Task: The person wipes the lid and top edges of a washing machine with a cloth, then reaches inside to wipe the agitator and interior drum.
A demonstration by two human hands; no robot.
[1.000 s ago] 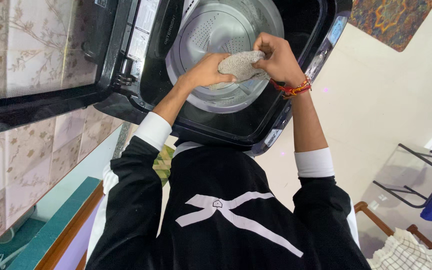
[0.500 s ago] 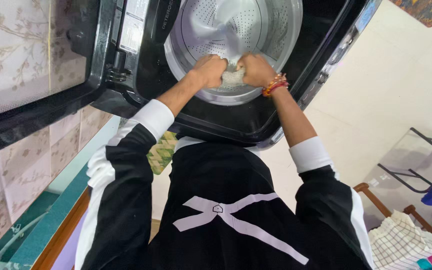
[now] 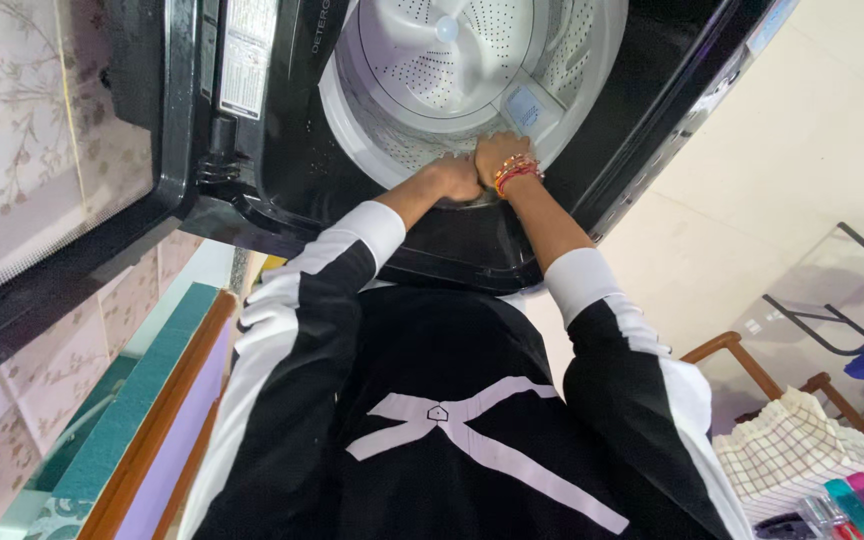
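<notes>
Nearest the camera: black top with white stripes down both sleeves and a white crossed band on the chest, smooth knit, white cuffs pushed up the forearms.

At 4 to 5 o'clock, a white cloth (image 3: 787,450) with a thin dark grid, soft and rumpled, lies over a brown wooden frame (image 3: 727,346); coloured plastic clips (image 3: 857,505) are cut off by the bottom edge.

At 8 o'clock, a teal ledge with a wooden edge (image 3: 152,415), then tiles with a floral print.

Both forearms reach toward 12 o'clock into the washing machine (image 3: 282,150), a glossy black top-loader. Its glass lid (image 3: 42,160) stands open at 10 o'clock and is cut off by the left edge.

Left hand (image 3: 455,178): curled into a fist at the near lip of the drum. What it grips is hidden; fingers cannot be told apart.

Right hand (image 3: 497,155): touching the left hand, knuckles up, fingers folded down over the lip, tips out of sight. Red and beaded bracelets (image 3: 515,172) on the wrist. Whether either hand grips cloth I cannot tell.

Drum (image 3: 472,60): round, pale grey metal, walls perforated with small holes, a ridged disc at the bottom with a pale knob at centre. Its axis runs straight down, away from the camera; the top is cut off. A small bluish rectangular panel (image 3: 527,105) sits on the wall just beyond the right hand.
</notes>
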